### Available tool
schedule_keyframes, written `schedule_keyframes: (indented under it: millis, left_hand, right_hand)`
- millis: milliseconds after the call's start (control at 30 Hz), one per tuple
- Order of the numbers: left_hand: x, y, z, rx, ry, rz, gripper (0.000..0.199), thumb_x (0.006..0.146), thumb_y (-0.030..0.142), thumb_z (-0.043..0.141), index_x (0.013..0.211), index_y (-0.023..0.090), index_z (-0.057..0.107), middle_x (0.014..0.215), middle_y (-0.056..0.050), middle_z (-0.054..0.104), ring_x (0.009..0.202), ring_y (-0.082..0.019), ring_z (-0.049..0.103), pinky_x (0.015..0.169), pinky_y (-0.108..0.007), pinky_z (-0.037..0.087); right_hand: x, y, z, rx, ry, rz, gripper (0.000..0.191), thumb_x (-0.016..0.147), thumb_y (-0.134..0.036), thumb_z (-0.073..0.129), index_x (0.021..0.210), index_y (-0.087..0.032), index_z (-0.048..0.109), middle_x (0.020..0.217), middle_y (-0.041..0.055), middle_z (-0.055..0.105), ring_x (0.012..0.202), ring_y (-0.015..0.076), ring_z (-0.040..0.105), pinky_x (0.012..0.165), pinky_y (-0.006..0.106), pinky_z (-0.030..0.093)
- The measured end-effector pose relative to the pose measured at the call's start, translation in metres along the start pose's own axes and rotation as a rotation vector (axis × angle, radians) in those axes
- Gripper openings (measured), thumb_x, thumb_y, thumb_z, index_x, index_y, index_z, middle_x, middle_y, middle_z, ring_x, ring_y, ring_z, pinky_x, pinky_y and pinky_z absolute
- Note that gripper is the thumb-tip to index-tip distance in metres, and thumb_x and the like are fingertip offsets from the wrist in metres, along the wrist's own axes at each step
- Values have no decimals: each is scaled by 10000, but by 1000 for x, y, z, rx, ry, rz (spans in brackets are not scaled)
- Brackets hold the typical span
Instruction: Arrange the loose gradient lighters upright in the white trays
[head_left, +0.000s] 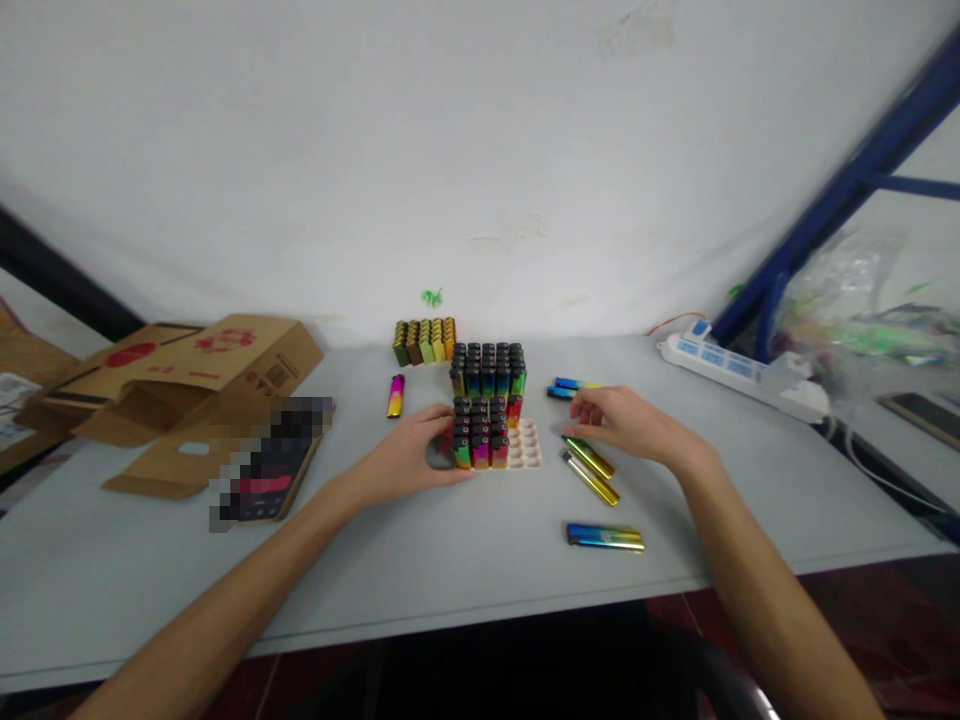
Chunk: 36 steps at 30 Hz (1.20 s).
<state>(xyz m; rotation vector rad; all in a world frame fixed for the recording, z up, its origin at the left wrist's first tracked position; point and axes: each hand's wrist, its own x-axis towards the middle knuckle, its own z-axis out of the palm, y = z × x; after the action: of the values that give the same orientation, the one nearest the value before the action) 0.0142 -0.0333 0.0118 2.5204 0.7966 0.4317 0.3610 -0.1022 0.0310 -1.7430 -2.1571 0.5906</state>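
Observation:
My left hand (409, 458) is spread around the left side of a white tray (534, 446), its thumb along the front edge. Upright lighters (480, 452) fill the tray's left part; cups on the right show bare. Behind stands another block of black-topped lighters (489, 378). My right hand (609, 418) hovers over loose lighters, fingers bent; what its fingertips hold, if anything, is hidden. Just below it lie a green-gold lighter (591, 458) and a gold lighter (592, 480). Blue lighters (562, 392) lie behind it, and a blue-yellow lighter (606, 538) is nearer the front edge.
A gold-topped lighter block (426, 342) stands by the wall. One pink-yellow lighter (396, 396) lies left of centre. Further left are an open cardboard box (247, 365) and a phone (281, 470). A white power strip (742, 378) lies at the right.

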Motion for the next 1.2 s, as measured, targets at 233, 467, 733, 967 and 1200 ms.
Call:
schedule_keyframes:
  millis: [233, 467, 733, 967, 1200]
  left_hand:
    - [0, 0, 2, 13, 4, -12, 394, 850, 499, 766, 1046, 163, 704, 1169, -122, 661, 1108, -300, 655, 948, -383, 555]
    - [-1, 0, 3, 4, 5, -8, 369, 857, 493, 757, 989, 154, 696, 1149, -117, 654, 1054, -281, 657, 910, -365, 560]
    - [-1, 3, 3, 6, 8, -22, 407, 849, 522, 760, 1024, 161, 689, 1153, -120, 653, 1058, -294, 651, 927, -394, 561]
    - [0, 3, 2, 15, 6, -19, 406, 850, 529, 756, 1023, 166, 694, 1182, -126, 646, 1085, -298, 642, 968, -412, 555]
    - [0, 3, 2, 12, 7, -15, 410, 851, 538, 753, 1018, 168, 699, 1167, -121, 650, 1066, -292, 646, 951, -403, 555]
  right_hand:
    - [-3, 1, 3, 13, -53, 68, 117, 856, -310, 762, 916, -210, 768, 808, 48, 772, 711, 216, 702, 670, 317, 512]
    - [0, -11, 4, 350, 146, -58, 322, 997, -499, 589, 1048, -203, 703, 852, 54, 747, 715, 195, 658, 665, 320, 505]
    - [5, -36, 24, 910, 65, -115, 355, 1036, -606, 496, 1156, -273, 479, 690, -84, 462, 532, 111, 448, 519, 246, 427]
    - [10, -37, 29, 549, 366, -26, 489, 989, -674, 532, 831, -213, 566, 582, -65, 413, 515, 108, 369, 480, 254, 289]
    - [9, -37, 33, 502, 417, 4, 612, 984, -705, 488, 607, -227, 421, 537, -44, 398, 520, 116, 367, 518, 280, 293]
